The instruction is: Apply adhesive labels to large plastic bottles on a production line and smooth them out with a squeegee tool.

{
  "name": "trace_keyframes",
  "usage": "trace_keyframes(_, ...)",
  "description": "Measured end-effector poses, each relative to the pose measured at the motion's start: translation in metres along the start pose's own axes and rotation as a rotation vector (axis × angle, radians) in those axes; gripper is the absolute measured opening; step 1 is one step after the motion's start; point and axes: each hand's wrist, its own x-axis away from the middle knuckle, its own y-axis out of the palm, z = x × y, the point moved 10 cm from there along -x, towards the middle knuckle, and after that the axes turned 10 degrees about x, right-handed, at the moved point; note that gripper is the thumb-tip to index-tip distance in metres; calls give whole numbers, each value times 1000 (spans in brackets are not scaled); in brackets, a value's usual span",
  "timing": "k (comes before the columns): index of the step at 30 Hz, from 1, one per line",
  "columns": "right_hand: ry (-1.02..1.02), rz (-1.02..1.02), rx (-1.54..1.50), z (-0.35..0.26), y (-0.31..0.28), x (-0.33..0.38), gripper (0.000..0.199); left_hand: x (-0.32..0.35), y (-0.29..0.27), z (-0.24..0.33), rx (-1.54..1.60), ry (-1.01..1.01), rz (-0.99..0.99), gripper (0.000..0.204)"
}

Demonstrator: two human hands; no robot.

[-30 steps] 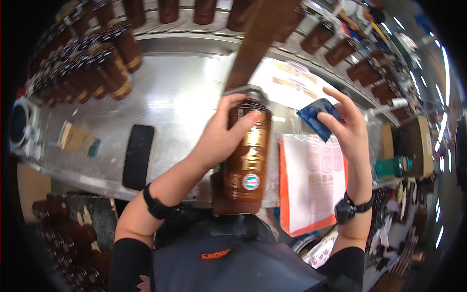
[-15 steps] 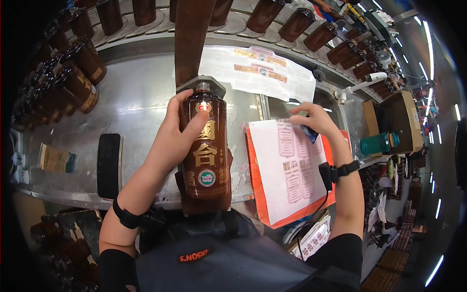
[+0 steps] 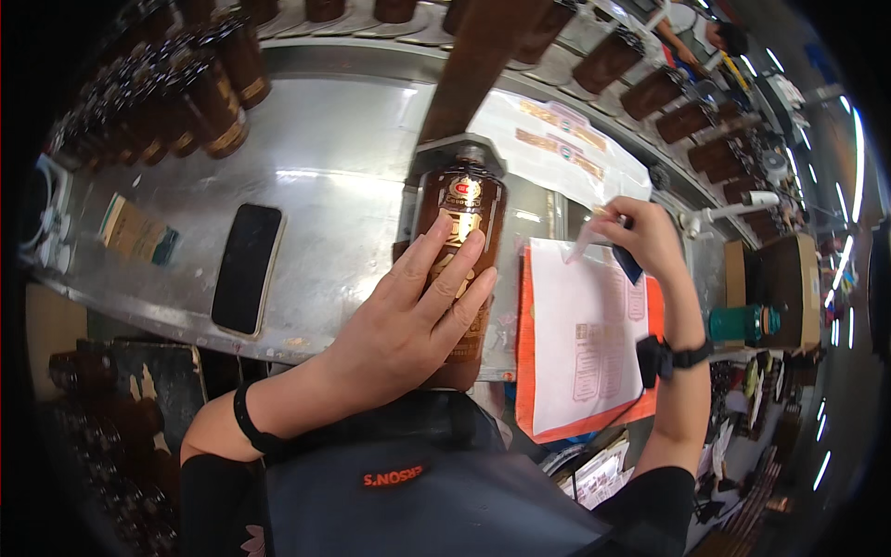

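A brown glass bottle [image 3: 489, 209] with gold characters and a red-and-gold emblem lies on its back in front of me, its neck at a grey angular holder [image 3: 432, 158]. My left hand [image 3: 408, 311] rests flat across its front with fingers spread; the thumb is hidden. To the right, my right hand [image 3: 642, 237] pinches a thin, translucent pinkish label [image 3: 582, 243] just above a white label sheet [image 3: 557, 306]. A small dark blue piece [image 3: 628, 265] also sits in that hand, against the palm. Beneath the sheet is an orange-red backing [image 3: 526, 371].
A phone [image 3: 249, 269] and a tan-and-green packet [image 3: 137, 232] lie on the metal table at left. Brown bottles [image 3: 218, 102] crowd the far left; more line the conveyor [image 3: 422, 23]. Another label sheet [image 3: 613, 176] lies beyond. A teal bottle [image 3: 738, 323] and carton [image 3: 789, 278] stand right.
My left hand has shifted from gripping the bottle's upper side to lying across its front; the bottle looks turned. My right hand has lifted a label off the sheet. The view has swung left.
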Motion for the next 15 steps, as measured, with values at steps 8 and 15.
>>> trace_keyframes(8,-518,-325,-478,-190,-67,57,10,35,9,-46,654,-239,188,113)
trace_keyframes(15,-203,-419,-469,-189,-21,15,12,42,17,-56,824,-304,63,117)
